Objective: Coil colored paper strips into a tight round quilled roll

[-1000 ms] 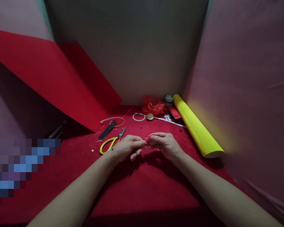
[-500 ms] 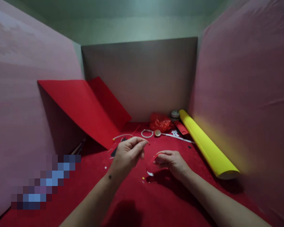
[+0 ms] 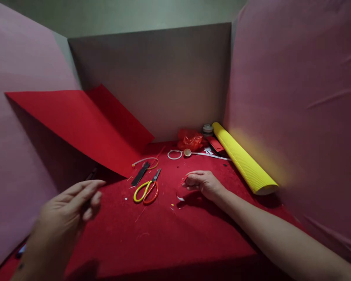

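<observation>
- Red felt-like cloth covers the table point(image 3: 163, 242); pink fabric walls on both sides, grey board at the back.
- Right hand point(image 3: 203, 182): rests on the table to the right of the scissors, fingertips pinched together on a small red ribbed piece point(image 3: 183, 180). The piece sits at the fingertips, just above the cloth; its exact shape is too small to tell.
- Left hand point(image 3: 66, 212): raised off the table, well to the left of the scissors, fingers spread apart, holding nothing visible. Slightly blurred.
- Scissors point(image 3: 148, 190): yellow and orange handles, blades closed, pointing away from the person. They lie flat, untouched, between the two hands.
- Black strip point(image 3: 140, 174) just behind the scissors, with a thin curved tube point(image 3: 146, 160) beside it.
- Large red sheet point(image 3: 84, 125) leans against the left wall, behind and left of the scissors.
- Behind and right of the scissors: white ring point(image 3: 174, 154), small spoon-like item point(image 3: 187, 152), crumpled red plastic bag point(image 3: 190, 140).
- Yellow corrugated roll point(image 3: 241, 160) lies along the right wall, well right of the scissors.
- Small paper scraps are scattered on the cloth near the scissors.
</observation>
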Available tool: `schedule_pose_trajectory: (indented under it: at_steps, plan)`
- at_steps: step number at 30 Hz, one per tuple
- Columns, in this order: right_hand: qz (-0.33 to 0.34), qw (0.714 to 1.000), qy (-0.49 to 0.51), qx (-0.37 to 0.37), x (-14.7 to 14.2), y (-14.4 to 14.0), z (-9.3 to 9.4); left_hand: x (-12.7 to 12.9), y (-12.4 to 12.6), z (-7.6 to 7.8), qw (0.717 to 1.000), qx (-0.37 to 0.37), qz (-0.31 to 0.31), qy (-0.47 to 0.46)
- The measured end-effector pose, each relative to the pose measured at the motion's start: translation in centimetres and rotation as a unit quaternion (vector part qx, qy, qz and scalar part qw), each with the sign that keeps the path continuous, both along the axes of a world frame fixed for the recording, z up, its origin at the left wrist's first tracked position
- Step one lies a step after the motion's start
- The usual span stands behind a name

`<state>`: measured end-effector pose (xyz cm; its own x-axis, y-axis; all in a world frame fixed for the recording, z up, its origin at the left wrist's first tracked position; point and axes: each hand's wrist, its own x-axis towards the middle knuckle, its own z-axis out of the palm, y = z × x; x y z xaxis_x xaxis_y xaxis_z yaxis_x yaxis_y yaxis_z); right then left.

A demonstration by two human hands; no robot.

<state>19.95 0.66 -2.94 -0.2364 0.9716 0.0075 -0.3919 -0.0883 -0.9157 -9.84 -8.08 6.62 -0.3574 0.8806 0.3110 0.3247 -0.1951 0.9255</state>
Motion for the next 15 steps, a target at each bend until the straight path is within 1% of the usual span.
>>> schedule_pose_trajectory:
  at_steps: [2,4,7,9,12,13,15]
  plan:
    - [0.003,1.0,0.01,-0.004,0.1,-0.1,0.1,1.7,1.1,-0.5,0.996,-0.049,-0.068,-0.016]
    - [0.009,1.0,0.015,-0.008,0.3,-0.2,0.2,3.6,2.2,-0.7,0.988,-0.07,-0.139,-0.009]
    - [0.014,1.0,0.016,-0.004,0.4,-0.3,0.3,6.4,3.7,-0.9,0.98,-0.067,-0.188,-0.021]
    - [0.018,1.0,0.025,0.005,0.5,-0.3,0.4,8.1,4.7,-1.3,0.968,-0.102,-0.227,-0.024]
    - [0.028,0.999,0.036,0.007,0.4,-0.3,0.4,10.2,5.8,-1.9,0.94,-0.172,-0.292,0.027]
    - [0.029,0.999,0.036,0.005,0.4,-0.4,0.4,10.8,6.1,-2.0,0.938,-0.169,-0.3,0.041]
    - [0.03,0.999,0.035,0.001,0.4,-0.4,0.5,11.7,6.4,-1.8,0.945,-0.096,-0.303,0.073]
